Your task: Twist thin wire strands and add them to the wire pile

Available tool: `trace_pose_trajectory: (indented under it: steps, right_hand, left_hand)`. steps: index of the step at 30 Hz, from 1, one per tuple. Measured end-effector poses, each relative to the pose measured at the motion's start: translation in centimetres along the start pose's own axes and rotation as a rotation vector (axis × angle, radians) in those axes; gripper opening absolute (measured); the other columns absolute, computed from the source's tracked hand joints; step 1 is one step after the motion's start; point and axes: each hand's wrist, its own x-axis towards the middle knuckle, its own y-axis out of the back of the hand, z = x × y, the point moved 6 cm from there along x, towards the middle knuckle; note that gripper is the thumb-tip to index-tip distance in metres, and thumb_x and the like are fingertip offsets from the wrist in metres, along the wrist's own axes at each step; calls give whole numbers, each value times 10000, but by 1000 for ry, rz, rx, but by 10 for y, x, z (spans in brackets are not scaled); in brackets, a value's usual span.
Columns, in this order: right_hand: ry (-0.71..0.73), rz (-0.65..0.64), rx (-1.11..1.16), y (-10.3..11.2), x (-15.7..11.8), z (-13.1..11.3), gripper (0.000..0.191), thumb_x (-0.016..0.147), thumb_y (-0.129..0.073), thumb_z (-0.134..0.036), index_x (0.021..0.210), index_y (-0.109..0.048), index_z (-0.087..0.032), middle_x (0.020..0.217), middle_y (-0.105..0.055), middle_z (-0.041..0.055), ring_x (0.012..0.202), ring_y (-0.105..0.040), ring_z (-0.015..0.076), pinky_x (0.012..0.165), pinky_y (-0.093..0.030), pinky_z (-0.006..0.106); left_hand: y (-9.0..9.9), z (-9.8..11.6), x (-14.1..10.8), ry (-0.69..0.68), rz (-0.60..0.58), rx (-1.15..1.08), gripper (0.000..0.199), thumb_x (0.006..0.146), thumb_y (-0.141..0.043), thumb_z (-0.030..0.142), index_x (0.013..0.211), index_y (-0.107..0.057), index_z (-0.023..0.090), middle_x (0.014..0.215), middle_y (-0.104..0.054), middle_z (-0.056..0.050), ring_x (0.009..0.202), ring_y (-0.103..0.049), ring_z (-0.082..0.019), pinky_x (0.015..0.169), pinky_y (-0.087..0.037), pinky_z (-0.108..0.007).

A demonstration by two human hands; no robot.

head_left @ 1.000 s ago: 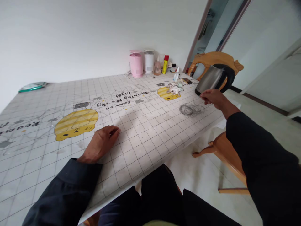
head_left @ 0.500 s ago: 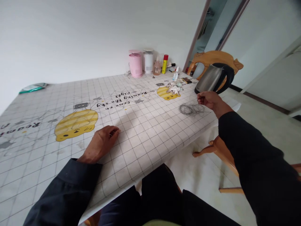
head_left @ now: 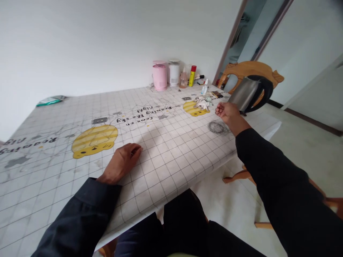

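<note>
My left hand (head_left: 124,160) rests on the checked tablecloth (head_left: 160,157), its fingers curled and closed; whatever they may hold is hidden. Raised above the table's right part, my right hand (head_left: 226,112) has its fingers pinched together, and anything between them is too thin to make out. Just below and left of that hand lies a loose tangle of thin grey wire (head_left: 217,127). Crumpled white gloves (head_left: 203,103) lie beyond the tangle.
A steel kettle (head_left: 243,93) with a black handle stands behind my right hand. Along the wall are a pink device (head_left: 160,76), a white one (head_left: 174,73), a bottle (head_left: 183,79) and a yellow can (head_left: 192,76). Wooden chairs stand at the right.
My right hand has moved left, away from the table's right edge, and is now above the tangle's far side. The view has shifted slightly. My left hand stays in place.
</note>
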Motion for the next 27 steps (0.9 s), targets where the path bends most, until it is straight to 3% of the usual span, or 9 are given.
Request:
trace_pose_trajectory:
  steps: [3,6,10,12,14,16,18,23,27]
  right_hand:
    - [5,-144,112,-54,-32,-8,165,984,-707,-203,835,-634,-209,692,-593,-3,570,-537,119,520,-482,230]
    - [15,-430,294,-122,-80,-14,90,919,-778,-207,891,-695,-187,749,-645,10,572,-567,121,523,-481,256]
    - [-104,-688,335,-200,-141,-10,107,899,-813,-222,913,-722,-166,749,-682,29,577,-600,140,549,-492,288]
    - [-196,-775,336,-231,-162,-3,86,898,-804,-207,918,-737,-157,764,-712,48,615,-628,153,590,-513,298]
    - [-284,-837,348,-256,-176,5,43,898,-778,-178,913,-752,-147,787,-743,68,662,-655,161,639,-530,301]
    - [-350,-867,356,-274,-183,12,25,905,-745,-153,902,-765,-139,811,-767,84,684,-670,161,665,-534,296]
    - [-388,-878,338,-285,-184,20,70,928,-722,-155,886,-772,-132,803,-770,90,668,-666,157,648,-522,288]
    - [-309,-829,178,-290,-171,33,374,1036,-714,-489,886,-780,-153,852,-792,137,687,-697,194,592,-509,298]
    - [-98,-790,205,-285,-166,29,470,1002,-722,-665,1024,-797,-201,1116,-833,150,963,-785,246,812,-617,349]
  left_hand:
    - [2,5,-2,27,78,-145,381,1058,-590,526,1070,-777,194,956,-796,-75,806,-730,-226,786,-602,-354]
    - [6,8,-5,20,203,-236,425,1073,-631,494,1321,-709,159,1040,-781,-99,801,-731,-198,722,-626,-325]
    - [19,22,-10,-255,397,-79,646,1043,-705,262,1650,-483,271,1540,-560,-185,1072,-720,-227,794,-677,-364]
    - [21,25,-11,-376,402,15,601,1062,-670,195,1633,-518,302,1617,-487,-190,1170,-696,-254,868,-680,-414]
    - [21,26,-11,-477,368,53,418,1090,-635,189,1500,-652,268,1580,-542,-189,1152,-704,-245,895,-669,-422]
    - [23,24,-10,-531,354,11,244,1117,-618,241,1317,-755,217,1417,-678,-179,1104,-724,-233,917,-654,-413]
    - [27,19,-9,-488,378,-94,250,1137,-610,340,1182,-797,182,1192,-776,-157,1037,-743,-226,914,-640,-392]
    - [26,4,-1,-21,270,-594,614,1102,-556,671,968,-803,125,832,-772,-108,687,-700,-168,674,-605,-302]
    - [13,7,2,150,117,-1029,715,1032,-586,784,961,-794,103,793,-749,-113,661,-709,-180,622,-614,-312]
